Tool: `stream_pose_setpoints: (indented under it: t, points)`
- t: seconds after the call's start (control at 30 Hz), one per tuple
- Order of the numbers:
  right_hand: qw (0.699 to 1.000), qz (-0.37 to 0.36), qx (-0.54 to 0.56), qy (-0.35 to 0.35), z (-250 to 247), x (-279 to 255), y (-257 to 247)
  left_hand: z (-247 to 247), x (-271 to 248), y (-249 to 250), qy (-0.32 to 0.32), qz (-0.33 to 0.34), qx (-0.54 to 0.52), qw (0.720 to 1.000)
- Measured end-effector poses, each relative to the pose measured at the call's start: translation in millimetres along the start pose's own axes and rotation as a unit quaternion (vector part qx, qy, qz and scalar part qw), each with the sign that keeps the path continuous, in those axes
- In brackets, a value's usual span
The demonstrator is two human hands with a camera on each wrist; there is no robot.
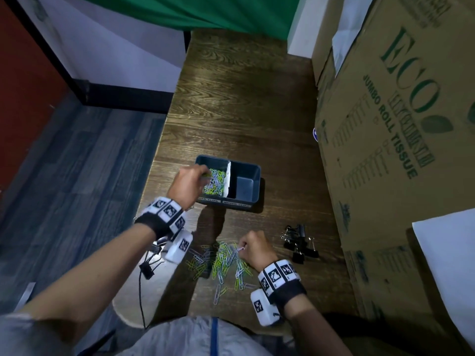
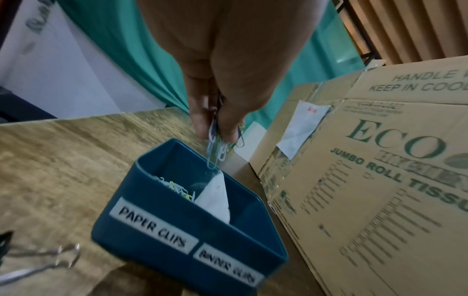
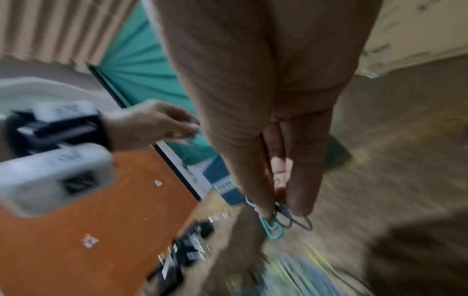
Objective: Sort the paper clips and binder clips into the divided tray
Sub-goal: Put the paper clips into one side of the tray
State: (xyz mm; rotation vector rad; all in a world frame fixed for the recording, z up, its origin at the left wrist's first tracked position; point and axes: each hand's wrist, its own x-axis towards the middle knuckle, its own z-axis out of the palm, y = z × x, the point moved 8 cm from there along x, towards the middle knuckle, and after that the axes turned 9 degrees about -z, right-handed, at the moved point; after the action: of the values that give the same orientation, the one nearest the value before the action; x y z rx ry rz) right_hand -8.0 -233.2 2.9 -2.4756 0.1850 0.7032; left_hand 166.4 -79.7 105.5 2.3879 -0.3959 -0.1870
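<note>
A dark blue divided tray (image 1: 254,176) sits mid-table with a white divider (image 1: 228,179). Its left compartment, labelled PAPER CLIPS (image 2: 152,226), holds coloured paper clips (image 1: 214,182); the right one looks bare. My left hand (image 1: 190,185) hovers over the left compartment, pinching a bunch of paper clips (image 2: 215,150). My right hand (image 1: 254,249) pinches a few paper clips (image 3: 281,222) just above the loose pile of paper clips (image 1: 223,263) on the table. Black binder clips (image 1: 299,240) lie right of the pile, and more binder clips (image 1: 151,260) at the table's left edge.
Large cardboard boxes (image 1: 398,124) stand along the table's right side, close to the tray. The wooden table (image 1: 244,98) stretches back to a green curtain (image 1: 205,11). The table's left edge drops to the floor (image 1: 77,163). A thin black cable (image 1: 140,299) hangs there.
</note>
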Motion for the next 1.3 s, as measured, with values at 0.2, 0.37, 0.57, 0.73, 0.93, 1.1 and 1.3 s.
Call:
stream_pose_setpoints:
  t: [0.2, 0.37, 0.57, 0.73, 0.93, 1.1, 1.3]
  points:
    - [0.994, -0.071, 0.016, 0.077, -71.2, 13.4, -58.6, -0.2, 10.8, -28.1, -0.027, -0.047, -0.001, 0.999]
    - [0.983, -0.102, 0.022, 0.154, -137.5, 43.0, -104.8, 17.4, -43.3, -43.8, -0.019, -0.041, 0.047, 0.998]
    - [0.977, -0.130, 0.007, 0.170, -153.5, 65.1, -126.1, 77.5, -107.0, -67.1, -0.195, -0.073, 0.158, 0.965]
    - [0.978, -0.152, 0.007, 0.144, -98.8, 42.5, -94.1, 101.3, -144.0, -90.6, -0.268, -0.083, 0.231, 0.932]
    - [0.997, 0.009, -0.022, -0.077, 21.3, 10.1, 15.4, 113.6, -161.2, -105.5, -0.283, -0.113, 0.233, 0.923]
    - [0.996, 0.046, -0.054, -0.045, 56.1, -16.9, 48.4, 122.2, -158.8, -98.5, -0.289, -0.112, 0.207, 0.928]
    - [1.000, -0.002, 0.019, 0.021, 69.1, -11.2, 19.9, 145.1, -156.6, -75.3, -0.264, -0.099, 0.150, 0.948]
